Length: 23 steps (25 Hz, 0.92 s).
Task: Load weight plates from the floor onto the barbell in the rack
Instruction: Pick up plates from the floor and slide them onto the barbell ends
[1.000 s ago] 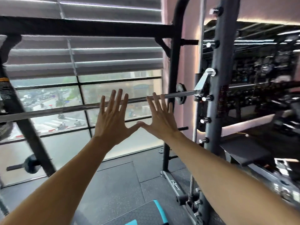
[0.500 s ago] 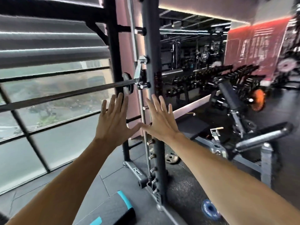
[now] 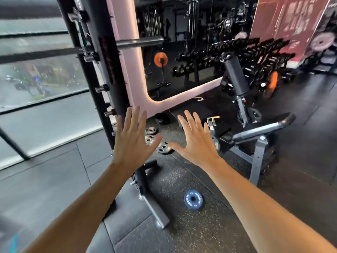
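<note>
From the head view, both arms reach forward with the palms turned away. The left hand (image 3: 132, 138) and the right hand (image 3: 196, 140) are spread wide, fingers straight, and neither holds anything.

Below the right hand and nearer the person, a small blue plate (image 3: 193, 200) lies flat on the floor, its hole facing up, well apart from both hands. It sits closer under the right forearm than the left, so I judge the right hand is the handier one for it. Beyond the hands, seen in the gap between the two thumbs, a few grey metal plates (image 3: 164, 147) lie flat on the floor, partly hidden by the left hand; how many there are is hard to tell through the blur.

The barbell's bare sleeve (image 3: 139, 41) runs level, above and beyond the left hand, sticking out to the right of the rack upright (image 3: 111, 73). Any plate must therefore be lifted from low to high and slid on along that level axis.

No containers show; an empty gym bench (image 3: 262, 131) stands to the right of the right hand
</note>
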Motion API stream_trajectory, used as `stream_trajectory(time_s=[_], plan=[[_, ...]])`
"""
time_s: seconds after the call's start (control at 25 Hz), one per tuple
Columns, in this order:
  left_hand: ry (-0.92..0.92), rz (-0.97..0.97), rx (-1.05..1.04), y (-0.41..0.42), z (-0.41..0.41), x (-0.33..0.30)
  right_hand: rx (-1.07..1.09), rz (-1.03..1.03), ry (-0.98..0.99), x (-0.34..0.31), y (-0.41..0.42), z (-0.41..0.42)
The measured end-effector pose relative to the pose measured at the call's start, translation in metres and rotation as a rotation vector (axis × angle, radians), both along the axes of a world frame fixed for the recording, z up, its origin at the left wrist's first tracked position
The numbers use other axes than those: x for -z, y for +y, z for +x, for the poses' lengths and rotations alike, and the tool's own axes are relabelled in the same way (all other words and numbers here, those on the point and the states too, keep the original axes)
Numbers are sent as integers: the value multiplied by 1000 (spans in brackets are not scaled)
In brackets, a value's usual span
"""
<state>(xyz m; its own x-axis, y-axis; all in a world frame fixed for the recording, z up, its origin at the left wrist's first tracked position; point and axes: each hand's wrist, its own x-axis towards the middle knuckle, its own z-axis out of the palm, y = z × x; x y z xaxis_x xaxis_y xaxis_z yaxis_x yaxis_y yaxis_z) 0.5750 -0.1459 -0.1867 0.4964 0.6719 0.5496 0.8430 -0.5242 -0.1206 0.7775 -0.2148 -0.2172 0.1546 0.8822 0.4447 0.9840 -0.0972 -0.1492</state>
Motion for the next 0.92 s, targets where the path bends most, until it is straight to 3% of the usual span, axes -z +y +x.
stream_trajectory(time_s=[0.4,0.6,0.92], plan=[[-35,-162,-19,46,139,90,33,-58,38,60,28,171],[-88,-255,-142,138,200,131,-8,-131,33,84,127,248],[-135,-343,-183,275,295,116,-108,-138,51,72,305,319]])
